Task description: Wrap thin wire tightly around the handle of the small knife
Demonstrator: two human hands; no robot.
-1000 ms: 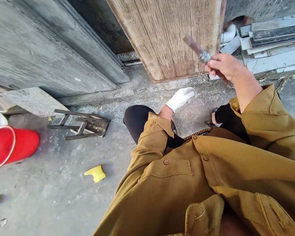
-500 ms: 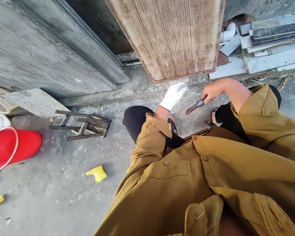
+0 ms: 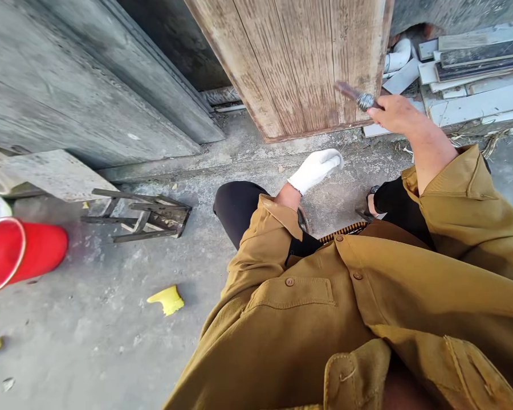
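My left hand [image 3: 320,169], in a white glove, is held low over the concrete in front of my knees. Its fingers are curled together; faint thin strands show by the fingertips, but I cannot make out what they hold. My bare right hand [image 3: 393,113] is closed around one end of a short tool. The tool's dark brown bar [image 3: 347,91] points up and left, with a silvery wire-like winding [image 3: 365,102] beside my fingers. Its far end overlaps the lower part of a worn wooden door panel [image 3: 303,74] in view. My hand covers the tool's other end.
Left of me lie a small wooden stool [image 3: 143,216], a red bucket [image 3: 43,247] on its side and a torn yellow piece [image 3: 167,300]. Stacked boards [image 3: 479,105] and a white pipe elbow [image 3: 399,55] are at the right. A grey wooden panel [image 3: 89,85] stands at left.
My right hand has risen away from the left hand, and the tool has swung from pointing down-left to up-left. My left hand has shifted slightly right.
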